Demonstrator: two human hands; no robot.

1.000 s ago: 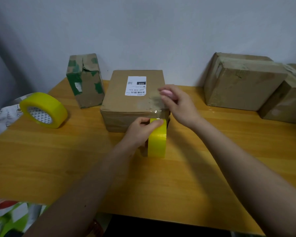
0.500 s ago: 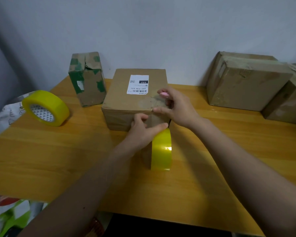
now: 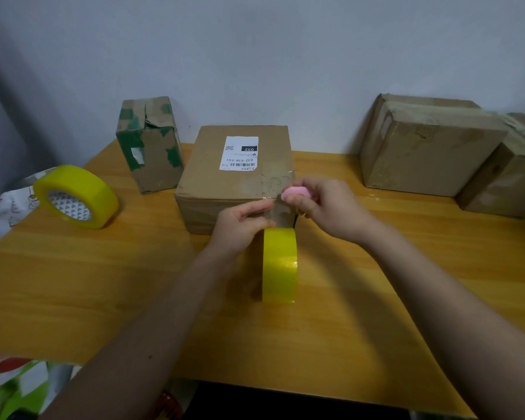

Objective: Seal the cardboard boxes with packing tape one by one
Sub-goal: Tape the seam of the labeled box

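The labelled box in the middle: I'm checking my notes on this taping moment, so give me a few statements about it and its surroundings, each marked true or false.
1. The right hand holds a small pink object near the labelled box. True.
2. The tape roll by the hands lies flat on the table. False: it stands on edge.
3. A second yellow tape roll sits at the table's left end. True.
4. The box's white shipping label is on its front face. False: it is on the top face.
5. The green-patched box stands right of the labelled box. False: it stands to its left.
6. The left hand pinches the clear tape strip. True.
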